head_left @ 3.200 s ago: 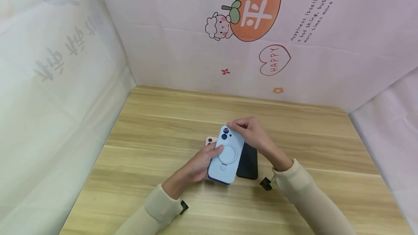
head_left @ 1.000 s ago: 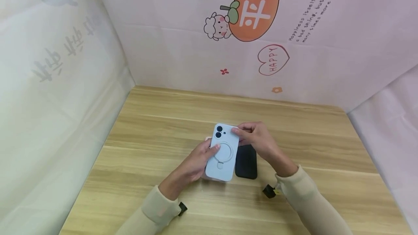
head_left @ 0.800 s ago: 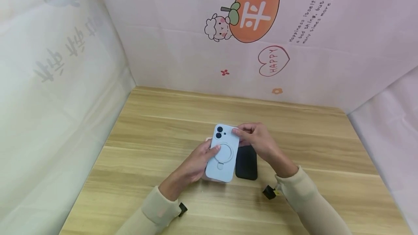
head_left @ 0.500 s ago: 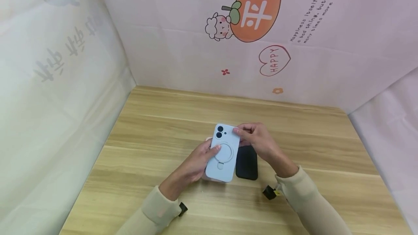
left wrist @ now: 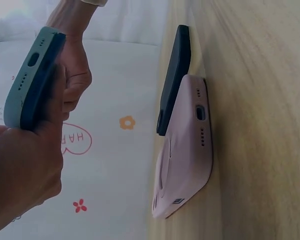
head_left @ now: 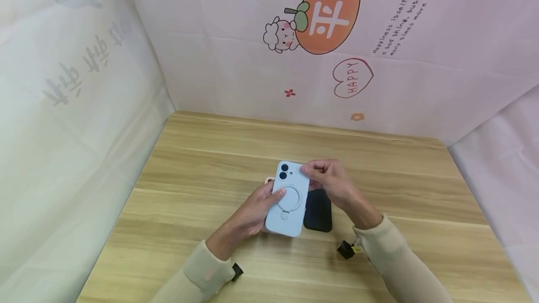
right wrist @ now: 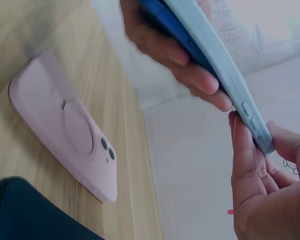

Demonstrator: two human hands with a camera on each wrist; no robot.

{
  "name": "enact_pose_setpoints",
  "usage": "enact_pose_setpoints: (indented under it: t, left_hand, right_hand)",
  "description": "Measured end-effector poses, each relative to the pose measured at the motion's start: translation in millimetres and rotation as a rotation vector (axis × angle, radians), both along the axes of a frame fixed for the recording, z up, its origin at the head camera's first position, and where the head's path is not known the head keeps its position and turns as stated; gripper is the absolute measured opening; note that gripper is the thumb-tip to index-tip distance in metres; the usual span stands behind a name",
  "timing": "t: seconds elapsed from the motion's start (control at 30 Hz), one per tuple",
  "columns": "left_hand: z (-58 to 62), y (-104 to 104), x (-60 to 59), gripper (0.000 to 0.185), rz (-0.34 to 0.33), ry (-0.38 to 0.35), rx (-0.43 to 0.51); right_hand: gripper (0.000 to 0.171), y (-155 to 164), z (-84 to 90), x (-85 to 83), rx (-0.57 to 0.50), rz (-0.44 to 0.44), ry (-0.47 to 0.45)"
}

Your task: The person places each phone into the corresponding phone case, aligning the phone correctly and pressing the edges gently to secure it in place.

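Left hand (head_left: pixel 252 212) and right hand (head_left: pixel 332 183) holding blue-cased phone (head_left: pixel 287 198) (raised), pink case (right wrist: pixel 70 130) below

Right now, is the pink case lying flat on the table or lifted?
Flat: the pink case lies on the wooden table, back up, the black case overlapping it.

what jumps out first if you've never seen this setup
The light blue phone case held above the middle of the wooden table draws the eye: the left hand grips its side and the right hand pinches its top corner. Under it lie a pink case and a black case, the black one overlapping the pink one's edge.
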State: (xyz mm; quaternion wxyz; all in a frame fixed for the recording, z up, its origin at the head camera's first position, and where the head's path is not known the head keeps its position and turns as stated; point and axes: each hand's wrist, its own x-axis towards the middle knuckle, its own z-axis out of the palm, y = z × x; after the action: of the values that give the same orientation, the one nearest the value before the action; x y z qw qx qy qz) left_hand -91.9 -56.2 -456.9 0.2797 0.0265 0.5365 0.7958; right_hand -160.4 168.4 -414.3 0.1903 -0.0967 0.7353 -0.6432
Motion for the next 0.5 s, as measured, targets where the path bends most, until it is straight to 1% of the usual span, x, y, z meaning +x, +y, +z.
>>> enact_pose_setpoints:
  t: [0.07,0.2,0.37,0.5]
  left_hand:
    - [0.4,-0.1,0.1,0.049,0.004,-0.009,-0.007]
    - [1.4,-0.9,0.0,0.049,0.002,-0.002,-0.023]
    - [3.1,-3.4,-0.4,0.05,-0.025,0.016,-0.043]
    - [3.8,-5.6,-1.3,0.049,-0.045,0.006,-0.054]
  right_hand:
    - [0.023,-0.2,-0.5,-0.2,-0.011,-0.001,-0.004]
    - [0.021,-0.4,-1.2,-0.1,-0.011,0.001,0.003]
    - [0.023,-0.6,-0.2,1.1,0.012,-0.004,0.01]
    - [0.025,-0.7,1.7,2.5,0.024,0.002,0.019]
